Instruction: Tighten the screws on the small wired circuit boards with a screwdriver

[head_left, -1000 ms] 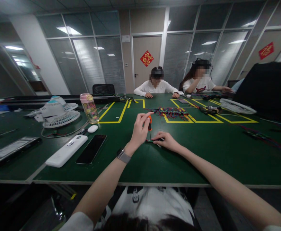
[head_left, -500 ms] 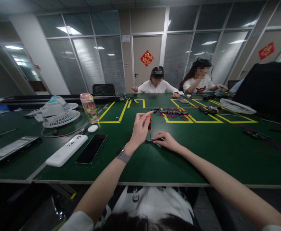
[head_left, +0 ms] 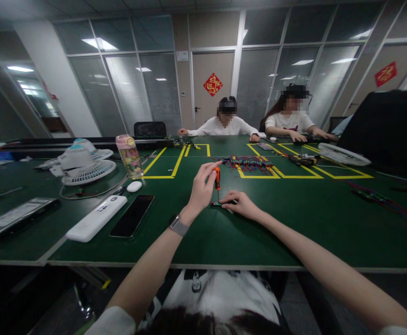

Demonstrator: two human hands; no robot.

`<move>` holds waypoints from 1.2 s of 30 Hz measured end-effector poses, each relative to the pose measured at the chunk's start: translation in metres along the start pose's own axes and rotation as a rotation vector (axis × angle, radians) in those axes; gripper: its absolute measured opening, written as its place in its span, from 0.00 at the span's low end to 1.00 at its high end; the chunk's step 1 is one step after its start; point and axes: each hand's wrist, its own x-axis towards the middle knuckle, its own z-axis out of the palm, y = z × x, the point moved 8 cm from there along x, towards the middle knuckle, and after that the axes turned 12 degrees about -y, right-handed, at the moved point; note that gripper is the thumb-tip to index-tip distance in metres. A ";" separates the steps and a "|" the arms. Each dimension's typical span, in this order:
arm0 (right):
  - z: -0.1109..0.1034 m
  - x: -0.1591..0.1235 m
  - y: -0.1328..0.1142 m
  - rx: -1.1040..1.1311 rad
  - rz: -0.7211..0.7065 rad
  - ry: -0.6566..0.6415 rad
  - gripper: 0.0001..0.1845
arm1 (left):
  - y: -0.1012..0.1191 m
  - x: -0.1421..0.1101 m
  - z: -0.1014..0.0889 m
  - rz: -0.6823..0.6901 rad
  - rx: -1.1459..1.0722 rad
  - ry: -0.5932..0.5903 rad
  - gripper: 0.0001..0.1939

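Observation:
My left hand (head_left: 203,186) is closed on the orange and black handle of a screwdriver (head_left: 217,179), with the index finger reaching over its top. The screwdriver stands nearly upright, its thin shaft pointing down to a small green circuit board (head_left: 216,204) on the table. My right hand (head_left: 240,204) pinches the right end of that board and keeps it against the tabletop. The fingers cover part of the board, and the exact spot under the screwdriver's tip is too small to make out.
Beyond my hands lies a heap of red and blue wired boards (head_left: 248,163). To the left are a black phone (head_left: 132,216), a white power bank (head_left: 96,218), a bottle (head_left: 130,157) and white fans (head_left: 88,170). Two people sit across the green table (head_left: 203,246).
My fingers have shifted slightly around the screwdriver, showing more of its handle. My right hand stays put. Across the table, one person's arm moved outward and the other person's hand came down to the table.

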 end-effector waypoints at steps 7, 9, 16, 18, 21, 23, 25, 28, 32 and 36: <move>0.000 0.000 -0.002 0.010 -0.005 -0.006 0.09 | 0.002 -0.002 -0.007 -0.024 0.023 0.068 0.12; 0.000 0.000 -0.002 0.008 -0.003 -0.005 0.09 | 0.004 -0.003 -0.009 -0.022 0.074 0.095 0.09; 0.000 0.000 -0.002 0.002 0.000 -0.006 0.09 | 0.004 -0.003 -0.010 -0.028 0.096 0.089 0.14; 0.000 0.000 -0.002 0.000 -0.001 -0.005 0.09 | 0.005 -0.002 -0.008 -0.010 0.057 0.058 0.13; 0.000 0.000 -0.002 -0.002 -0.005 -0.002 0.09 | 0.007 -0.002 -0.009 0.001 0.074 0.076 0.10; 0.000 0.000 -0.003 -0.001 -0.006 -0.008 0.09 | 0.008 -0.003 -0.011 -0.006 0.121 0.111 0.08; 0.000 0.000 -0.003 -0.001 -0.003 -0.013 0.09 | 0.007 -0.004 -0.010 -0.011 0.139 0.112 0.09; 0.000 0.000 -0.003 0.002 -0.001 -0.015 0.09 | 0.007 -0.002 -0.006 0.018 0.081 0.068 0.14; 0.001 0.000 -0.003 0.004 0.000 -0.016 0.09 | 0.008 -0.001 -0.005 0.040 0.044 0.044 0.13; 0.000 0.000 -0.002 0.005 0.004 -0.008 0.09 | 0.006 -0.003 -0.012 -0.004 0.162 0.126 0.07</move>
